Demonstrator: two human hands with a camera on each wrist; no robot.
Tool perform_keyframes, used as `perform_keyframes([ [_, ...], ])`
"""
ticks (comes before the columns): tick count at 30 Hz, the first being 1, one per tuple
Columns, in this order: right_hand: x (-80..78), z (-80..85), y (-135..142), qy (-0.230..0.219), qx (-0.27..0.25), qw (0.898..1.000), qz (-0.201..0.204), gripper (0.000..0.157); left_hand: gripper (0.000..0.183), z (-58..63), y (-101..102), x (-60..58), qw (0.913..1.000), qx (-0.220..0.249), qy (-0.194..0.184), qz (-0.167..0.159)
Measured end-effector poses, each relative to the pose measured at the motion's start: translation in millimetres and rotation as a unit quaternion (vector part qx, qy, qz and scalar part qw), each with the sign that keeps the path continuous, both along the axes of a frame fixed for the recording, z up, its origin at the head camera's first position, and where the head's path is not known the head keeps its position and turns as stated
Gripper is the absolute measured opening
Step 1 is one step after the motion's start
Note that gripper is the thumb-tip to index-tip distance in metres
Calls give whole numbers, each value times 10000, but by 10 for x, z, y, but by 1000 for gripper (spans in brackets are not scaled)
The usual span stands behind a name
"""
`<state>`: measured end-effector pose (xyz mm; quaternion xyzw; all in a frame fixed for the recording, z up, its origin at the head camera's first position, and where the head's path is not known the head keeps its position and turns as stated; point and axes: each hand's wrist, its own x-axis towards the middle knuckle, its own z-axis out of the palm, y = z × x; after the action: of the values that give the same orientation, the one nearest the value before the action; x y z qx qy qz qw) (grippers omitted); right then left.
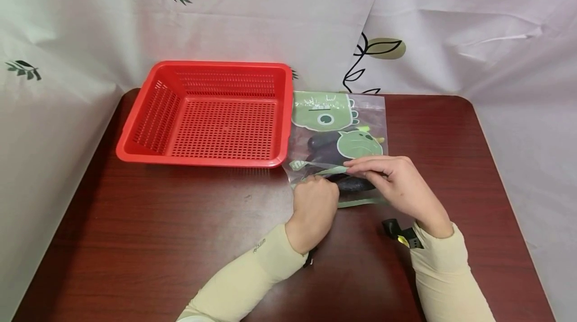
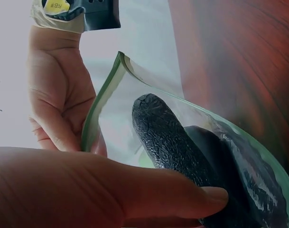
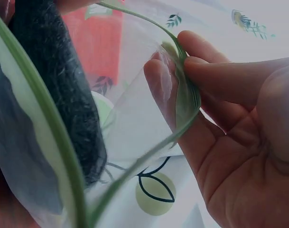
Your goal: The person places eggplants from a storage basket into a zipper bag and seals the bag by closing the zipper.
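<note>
A clear zip bag (image 1: pixel 369 106) printed with green cartoon shapes lies on the table, its green-edged mouth spread toward me. Inside show dark, long eggplant-like vegetables (image 1: pixel 322 139), with green and yellowish tips at their far right. My left hand (image 1: pixel 315 202) is at the mouth, gripping a blackish, finely wrinkled eggplant-like vegetable (image 2: pixel 165 135) with the thumb along its side. That vegetable lies within the bag's opening, its rounded end pointing inward. My right hand (image 1: pixel 401 182) pinches the green rim (image 3: pixel 194 97) between thumb and fingers, lifting the upper layer away from the lower.
A red perforated plastic basket (image 1: pixel 225 164) stands left of the bag, close to its edge. White cloth (image 1: pixel 270 21) with leaf prints hangs behind and beside the brown wooden table (image 1: pixel 158 232). A dark wrist device (image 1: pixel 401 234) sits by the right cuff.
</note>
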<state>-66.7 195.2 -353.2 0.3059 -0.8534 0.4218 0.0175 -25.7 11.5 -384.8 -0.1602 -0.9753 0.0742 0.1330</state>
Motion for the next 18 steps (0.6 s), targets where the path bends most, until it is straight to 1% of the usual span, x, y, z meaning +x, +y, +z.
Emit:
perform_keyframes([
  [4,16,7,-5,64,109,9999,35,32,10,-2,-11,-17,10000,65,1,45],
  [7,24,12,-6,112,157,9998,62,30,13,-9,-14,-29,9999,111,73,72],
  [14,21,22,-8,196,122,9997,81,29,15,-38,8,-45,9995,213,182,115],
  [18,20,28,-3,175,104,9998,76,30,12,-21,20,-9,9995,194,230,9],
])
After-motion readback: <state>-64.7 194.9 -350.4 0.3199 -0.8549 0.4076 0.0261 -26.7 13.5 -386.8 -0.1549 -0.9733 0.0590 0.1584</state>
